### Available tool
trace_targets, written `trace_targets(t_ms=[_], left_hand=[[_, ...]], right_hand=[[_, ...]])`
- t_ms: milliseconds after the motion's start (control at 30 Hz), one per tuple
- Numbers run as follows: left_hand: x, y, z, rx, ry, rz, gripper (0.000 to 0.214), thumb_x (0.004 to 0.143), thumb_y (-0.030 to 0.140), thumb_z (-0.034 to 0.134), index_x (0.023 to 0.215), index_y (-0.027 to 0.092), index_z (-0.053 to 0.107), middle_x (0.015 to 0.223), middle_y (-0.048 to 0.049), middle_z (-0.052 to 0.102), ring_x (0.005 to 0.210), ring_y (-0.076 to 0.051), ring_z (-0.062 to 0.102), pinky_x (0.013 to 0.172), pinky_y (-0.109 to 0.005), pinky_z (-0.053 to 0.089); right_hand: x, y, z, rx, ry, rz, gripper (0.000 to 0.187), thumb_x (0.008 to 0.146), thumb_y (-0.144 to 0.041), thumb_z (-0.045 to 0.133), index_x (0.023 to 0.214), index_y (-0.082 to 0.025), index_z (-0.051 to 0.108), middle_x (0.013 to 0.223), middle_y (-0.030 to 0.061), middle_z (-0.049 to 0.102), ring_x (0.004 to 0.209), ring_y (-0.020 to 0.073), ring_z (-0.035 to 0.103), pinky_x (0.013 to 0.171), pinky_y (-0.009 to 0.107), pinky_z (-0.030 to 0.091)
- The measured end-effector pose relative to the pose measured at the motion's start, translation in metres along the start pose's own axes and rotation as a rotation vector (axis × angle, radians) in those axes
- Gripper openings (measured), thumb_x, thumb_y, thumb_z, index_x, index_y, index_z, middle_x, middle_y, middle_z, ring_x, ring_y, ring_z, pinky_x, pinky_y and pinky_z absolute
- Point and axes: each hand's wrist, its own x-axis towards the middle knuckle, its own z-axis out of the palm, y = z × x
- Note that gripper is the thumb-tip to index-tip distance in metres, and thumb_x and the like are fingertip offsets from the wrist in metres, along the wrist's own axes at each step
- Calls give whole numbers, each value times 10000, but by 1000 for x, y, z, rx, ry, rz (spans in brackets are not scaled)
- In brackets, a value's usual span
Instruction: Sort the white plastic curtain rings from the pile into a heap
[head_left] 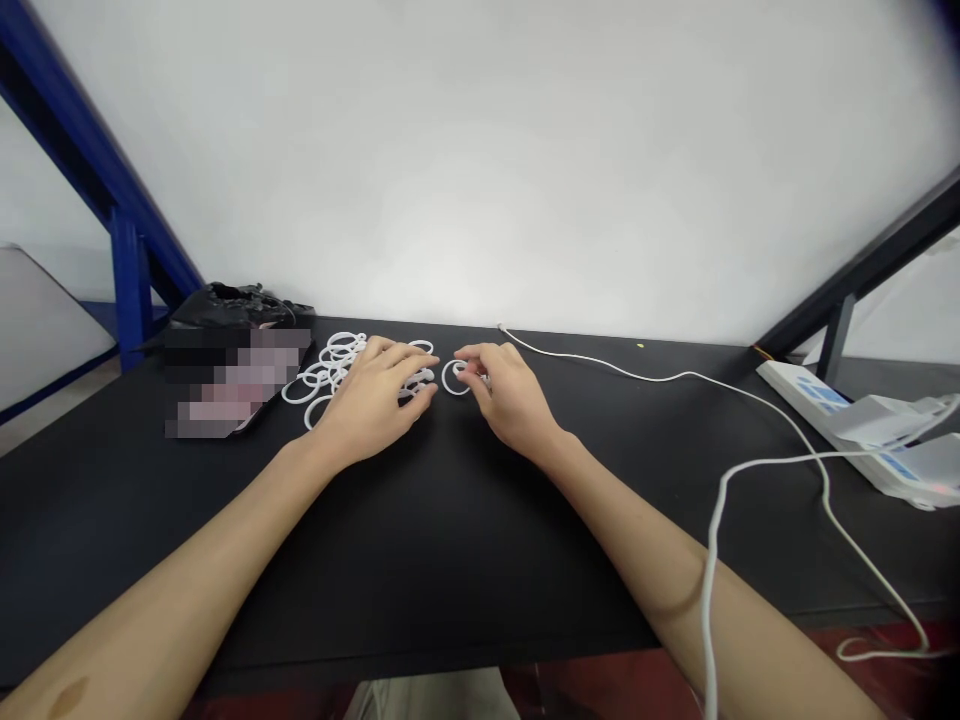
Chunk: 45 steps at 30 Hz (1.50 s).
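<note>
Several white rings (330, 365) lie in a loose heap at the back of the black table (420, 540). My left hand (375, 395) rests palm down on the right side of the heap, fingers stretched flat over some rings. My right hand (504, 388) sits just to the right, its fingertips curled and pinching a single white ring (453, 377) that lies on the table. The two hands almost touch at their fingertips.
A black crumpled bag (232, 300) and a blurred flat object (225, 385) sit at the back left. A white cable (675, 378) runs across the table to the right, past a white power strip (862, 430). Blue frame (127, 290) stands left, a dark bar (862, 270) right.
</note>
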Motion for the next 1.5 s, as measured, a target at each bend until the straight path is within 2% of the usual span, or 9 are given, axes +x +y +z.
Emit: trace_targets(t_ms=[167,333,533,700,867,1100,1300,1433,1500], left_hand=[[-1,5,3,-71,-59,49,425,895,405,569,1287,241,562,1135,-62,658,1050,-268,496,945,-452,434],[-1,4,2,-103,-57,40,229,938,335,513,1080,227,657,960,-50,680,956,-241,511,847,-384,461],[0,2,0,-59,34,-39,244,941,339,517,959,242,740,855,-50,672,897,-224,554,812,-360,470],[0,1,0,-75,36,-62,256,939,364,525,961,261,758,882,-47,669,906,-216,579,839,-366,479],[-1,3,-1,-55,55,-121,277,940,416,525,963,271,760,885,-43,671,925,-211,591,849,-360,476],[1,4,-4,-47,37,-153,243,919,411,565,922,258,754,877,-32,706,920,-219,571,861,-368,461],[2,4,-6,-41,26,-181,279,933,425,531,939,241,740,909,-43,722,942,-241,549,889,-404,439],[2,5,-7,-40,21,-192,310,942,446,509,945,233,734,918,-48,725,944,-247,538,890,-416,435],[2,5,-8,-46,31,-191,307,943,441,512,953,228,732,930,-43,731,940,-245,535,893,-417,434]], right_hand=[[-3,-11,1,103,32,-80,221,971,-230,494,1167,-216,596,957,34,674,934,192,541,870,316,466],[-5,-18,4,152,45,-105,226,961,-272,534,1170,-206,589,967,32,678,934,185,553,853,304,478],[-4,-14,3,171,56,14,249,1001,-359,436,1082,-214,622,1029,49,650,975,174,569,895,306,459],[-5,-8,7,205,-59,-28,365,868,-422,648,1159,-206,604,1153,63,616,1065,190,558,932,312,450],[-4,-2,14,265,-35,15,183,883,-261,585,1053,-199,613,982,28,643,823,140,594,783,274,472],[-2,5,15,307,51,183,140,866,-228,560,997,-212,607,835,-4,667,678,128,578,669,258,449],[-3,3,10,50,17,246,214,818,-164,518,993,-220,628,932,32,659,766,172,579,710,306,452],[-3,-3,8,3,6,119,340,725,-118,566,1053,-187,618,1021,73,634,945,230,545,862,378,453],[-3,-7,6,65,55,76,324,753,-137,574,1071,-194,609,1051,69,635,981,234,536,911,399,437]])
